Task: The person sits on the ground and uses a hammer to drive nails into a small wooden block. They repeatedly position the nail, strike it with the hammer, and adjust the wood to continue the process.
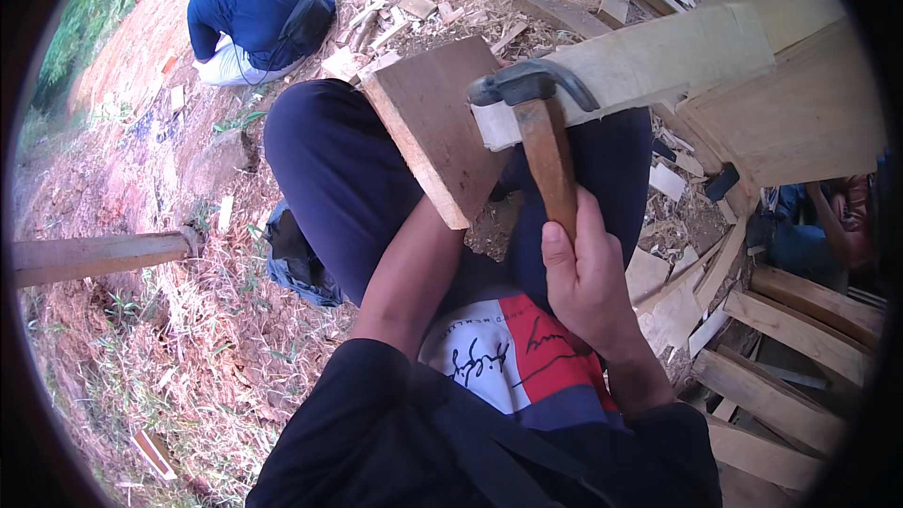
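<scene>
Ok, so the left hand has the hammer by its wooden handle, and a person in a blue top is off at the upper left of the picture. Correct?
Not the left: the right hand has the hammer by its wooden handle, as the head camera view shows. The person in a blue top is at the upper left.

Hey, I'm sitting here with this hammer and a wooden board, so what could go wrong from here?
The left hand is hidden behind the wooden board, so a stray blow from the hammer in the right hand might catch unseen fingers.
The right knee is close by, so a glancing stroke could hit it.
The board is tilted, so it might slip if struck.
</scene>
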